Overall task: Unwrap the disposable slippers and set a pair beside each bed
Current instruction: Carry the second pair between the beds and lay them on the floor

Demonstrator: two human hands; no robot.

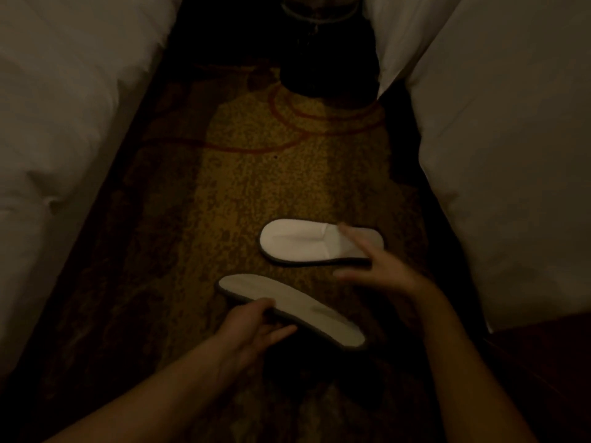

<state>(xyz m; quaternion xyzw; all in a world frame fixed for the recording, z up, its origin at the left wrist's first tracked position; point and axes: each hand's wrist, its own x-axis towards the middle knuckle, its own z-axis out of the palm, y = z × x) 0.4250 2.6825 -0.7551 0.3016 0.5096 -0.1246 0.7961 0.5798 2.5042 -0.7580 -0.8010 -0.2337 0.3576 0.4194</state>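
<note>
One white disposable slipper (307, 243) lies flat on the patterned carpet, toe to the left, close to the right bed (511, 161). My right hand (380, 270) hovers open over its heel end, fingers spread and blurred. A second white slipper (297, 306) with a dark sole edge is held above the carpet, tilted on its side, with my left hand (256, 327) gripping its lower edge near the middle. The left bed (64, 123) runs along the other side of the aisle.
The narrow carpeted aisle (256, 174) runs between the two white-covered beds. A dark nightstand or lamp base (329, 59) stands at the far end. A dark wooden edge (543, 362) shows at lower right. The room is dim.
</note>
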